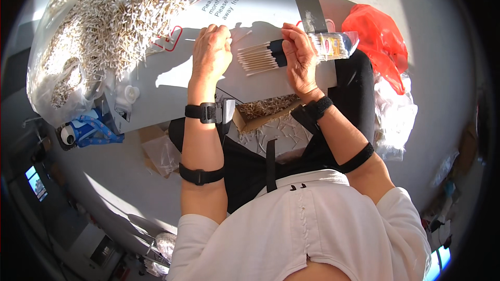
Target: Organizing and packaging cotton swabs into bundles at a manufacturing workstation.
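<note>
My left hand (212, 52) is closed above the grey board, knuckles up. Thin white sticks that look like cotton swabs show at both sides of it, one loose swab (243, 36) to its right. A row of cotton swabs (255, 60) lies side by side between my hands, its right end over a dark strip (278, 53). My right hand (301, 54) is at that strip's right end with fingers curled toward the thumb; whatever lies inside is hidden. Just beyond it rests a clear packet of swabs (332, 46) with a yellow label.
A big open plastic bag (39, 67) spills a heap of loose swabs (125, 15) at the left of the printed board (245, 0). A red plastic bag (377, 34) stands right. Below the board's near edge sits a cardboard box (255, 123) of swabs. A small white tub (128, 93) is at left.
</note>
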The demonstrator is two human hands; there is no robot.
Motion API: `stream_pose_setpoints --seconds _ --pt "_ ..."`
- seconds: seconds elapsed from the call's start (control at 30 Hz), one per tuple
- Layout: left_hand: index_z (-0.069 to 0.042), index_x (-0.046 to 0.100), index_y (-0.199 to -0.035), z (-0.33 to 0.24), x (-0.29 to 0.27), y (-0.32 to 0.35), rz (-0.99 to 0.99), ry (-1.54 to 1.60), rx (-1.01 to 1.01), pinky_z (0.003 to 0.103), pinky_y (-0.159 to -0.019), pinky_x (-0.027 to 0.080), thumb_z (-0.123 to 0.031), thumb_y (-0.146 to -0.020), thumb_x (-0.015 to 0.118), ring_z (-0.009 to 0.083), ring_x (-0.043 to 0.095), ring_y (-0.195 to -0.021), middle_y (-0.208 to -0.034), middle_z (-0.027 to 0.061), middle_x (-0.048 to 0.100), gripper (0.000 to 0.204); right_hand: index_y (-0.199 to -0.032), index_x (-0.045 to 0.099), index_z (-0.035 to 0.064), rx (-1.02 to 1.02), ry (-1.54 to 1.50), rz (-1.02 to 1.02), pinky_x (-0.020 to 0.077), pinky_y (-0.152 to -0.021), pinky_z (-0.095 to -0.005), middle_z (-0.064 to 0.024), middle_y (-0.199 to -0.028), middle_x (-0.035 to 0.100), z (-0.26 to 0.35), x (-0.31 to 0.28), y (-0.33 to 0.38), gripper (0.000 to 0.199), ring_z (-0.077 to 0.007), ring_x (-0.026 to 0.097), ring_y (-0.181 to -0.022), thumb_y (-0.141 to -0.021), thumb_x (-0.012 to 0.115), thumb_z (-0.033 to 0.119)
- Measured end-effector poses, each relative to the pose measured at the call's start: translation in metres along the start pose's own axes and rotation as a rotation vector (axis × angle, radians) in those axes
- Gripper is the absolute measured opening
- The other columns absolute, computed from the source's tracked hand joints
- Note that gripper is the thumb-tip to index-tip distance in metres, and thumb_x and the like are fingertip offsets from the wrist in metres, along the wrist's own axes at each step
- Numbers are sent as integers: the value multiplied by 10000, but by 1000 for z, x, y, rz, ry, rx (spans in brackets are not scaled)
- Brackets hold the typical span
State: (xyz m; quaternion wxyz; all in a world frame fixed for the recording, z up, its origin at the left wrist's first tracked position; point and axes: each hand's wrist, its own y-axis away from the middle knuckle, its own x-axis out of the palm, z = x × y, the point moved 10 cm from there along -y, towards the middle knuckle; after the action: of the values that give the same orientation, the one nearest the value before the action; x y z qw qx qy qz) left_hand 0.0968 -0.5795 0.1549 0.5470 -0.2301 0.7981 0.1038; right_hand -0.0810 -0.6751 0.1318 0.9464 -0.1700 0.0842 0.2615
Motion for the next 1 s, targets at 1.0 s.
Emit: stream_pose_setpoints --seconds 1.0 --pt "-22 467 -1397 -17 38 51 -430 960 -204 402 -1118 333 -436 -1028 442 265 465 -1319 -1408 149 514 556 -1326 514 -24 181 -482 19 359 -1090 -316 -158 -1399 495 -9 38 8 319 -232 458 -1313 -1026 454 68"
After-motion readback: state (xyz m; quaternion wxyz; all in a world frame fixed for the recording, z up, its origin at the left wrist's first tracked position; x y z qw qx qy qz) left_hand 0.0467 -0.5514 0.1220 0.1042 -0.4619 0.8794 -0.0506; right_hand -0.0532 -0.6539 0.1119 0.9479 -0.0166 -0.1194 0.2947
